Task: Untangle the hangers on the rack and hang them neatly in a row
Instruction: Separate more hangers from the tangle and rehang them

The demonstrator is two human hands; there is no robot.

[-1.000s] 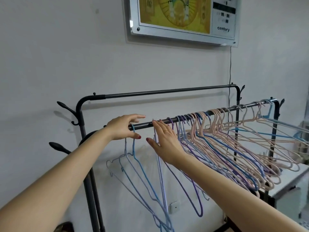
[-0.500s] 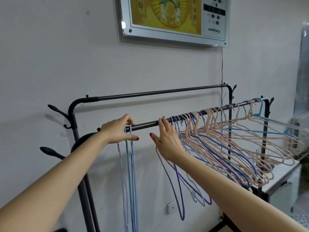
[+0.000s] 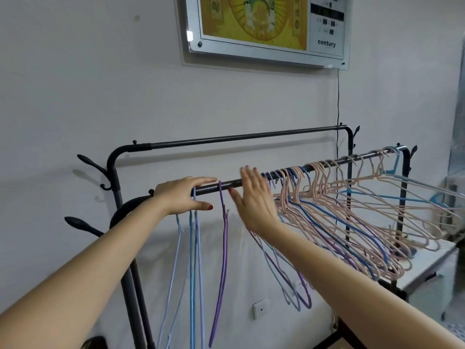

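Observation:
A black clothes rack has a near rail (image 3: 227,184) and a higher back rail (image 3: 239,138). Three blue and lilac hangers (image 3: 193,248) hang straight under my left hand (image 3: 182,195), which rests flat over the rail's left end, fingers extended, thumb below. A purple hanger (image 3: 223,248) hangs alone between my hands. My right hand (image 3: 253,197) is open, palm pressed against the left side of a bunched, tangled mass of pink, blue and purple hangers (image 3: 352,212) that fills the rail's right part.
Black coat hooks (image 3: 86,162) stick out at the rack's left post. A framed wall panel (image 3: 266,28) hangs above, with a cord (image 3: 338,96) dropping behind the rack. A white table (image 3: 427,265) stands at right under the hangers. A wall socket (image 3: 260,308) sits low.
A purple hanger now hangs alone between my hands, apart from the bunch. My right hand has opened flat against the bunch. My left hand's fingers have stretched out over the rail.

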